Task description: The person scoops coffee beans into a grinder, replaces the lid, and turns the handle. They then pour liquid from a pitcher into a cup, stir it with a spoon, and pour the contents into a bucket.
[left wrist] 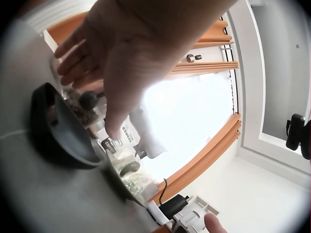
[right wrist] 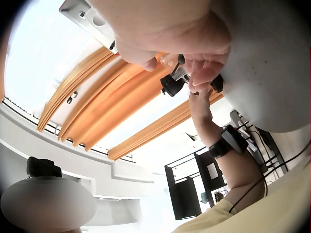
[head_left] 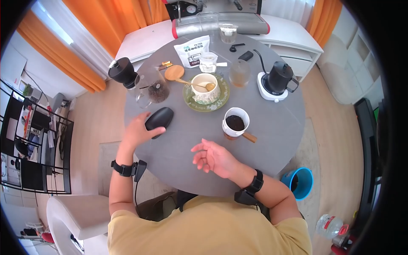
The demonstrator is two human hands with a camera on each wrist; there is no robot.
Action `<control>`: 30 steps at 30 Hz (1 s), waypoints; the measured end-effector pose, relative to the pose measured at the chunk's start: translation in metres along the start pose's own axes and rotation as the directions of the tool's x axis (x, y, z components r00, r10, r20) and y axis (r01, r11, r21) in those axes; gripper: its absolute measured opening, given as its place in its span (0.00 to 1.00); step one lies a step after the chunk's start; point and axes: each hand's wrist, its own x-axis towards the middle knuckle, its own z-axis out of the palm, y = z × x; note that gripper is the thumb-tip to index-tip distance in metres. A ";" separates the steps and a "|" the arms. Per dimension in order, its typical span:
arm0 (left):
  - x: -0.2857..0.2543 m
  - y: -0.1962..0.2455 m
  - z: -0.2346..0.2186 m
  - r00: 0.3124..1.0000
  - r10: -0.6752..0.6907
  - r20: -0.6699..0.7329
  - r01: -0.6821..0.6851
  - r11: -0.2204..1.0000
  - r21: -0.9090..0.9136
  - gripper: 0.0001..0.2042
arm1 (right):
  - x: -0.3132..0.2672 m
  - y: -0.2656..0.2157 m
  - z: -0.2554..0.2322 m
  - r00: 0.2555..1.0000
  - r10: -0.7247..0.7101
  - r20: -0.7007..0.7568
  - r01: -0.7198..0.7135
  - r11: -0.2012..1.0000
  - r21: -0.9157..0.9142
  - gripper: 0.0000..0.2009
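My L hand point(head_left: 138, 131) is open at the blk oval dish point(head_left: 160, 119), front-left of the green plate point(head_left: 223, 100): fingers extended, thumb spread away; contact's hard to call w/ wrist-cam glare. My R hand point(head_left: 215, 159), in front of the plate, is turned partly palm-up, empty, fingers loosely bent, slight gaps btwn. White cup point(head_left: 244, 114) w/ dark grounds point(head_left: 234, 123) sits front-right of plate. Pouch point(head_left: 191, 51) behind plate reads "FILTER", plus Chinese chars.

My table point(head_left: 182, 157) was grey, the curtains point(head_left: 121, 17) orange, my shirt point(head_left: 204, 225) yellow. Pale leafy patterning ran round the green plate point(head_left: 190, 100); green foliage patterned the cream cup point(head_left: 206, 97). The kettle point(head_left: 279, 78) was black on a white base point(head_left: 266, 92), the bucket point(head_left: 305, 187) bright blue.
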 end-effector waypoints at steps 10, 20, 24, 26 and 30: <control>0.011 -0.032 0.014 0.999 0.010 0.031 -0.010 1.000 0.023 0.40 | -0.001 0.002 0.002 0.994 -0.018 -0.110 -0.002 0.985 -0.175 0.16; -0.007 0.065 -0.001 0.982 0.071 -0.173 -0.091 0.989 -0.113 0.34 | -0.013 -0.003 0.019 0.991 -0.070 -0.112 0.008 0.880 -0.476 0.16; 0.002 0.122 0.013 0.936 0.352 0.020 -0.313 0.855 -0.414 0.35 | -0.041 -0.021 0.027 0.991 -0.095 0.094 0.133 0.764 -0.632 0.15; 0.010 0.137 0.034 0.844 0.536 0.034 -0.435 0.719 -0.543 0.38 | -0.066 -0.040 0.029 0.965 -0.212 0.157 0.263 0.721 -0.641 0.13; 0.024 0.162 0.067 0.844 0.535 0.029 -0.345 0.584 -0.735 0.40 | -0.105 -0.086 -0.004 0.706 -0.701 -0.098 0.466 0.564 -0.682 0.14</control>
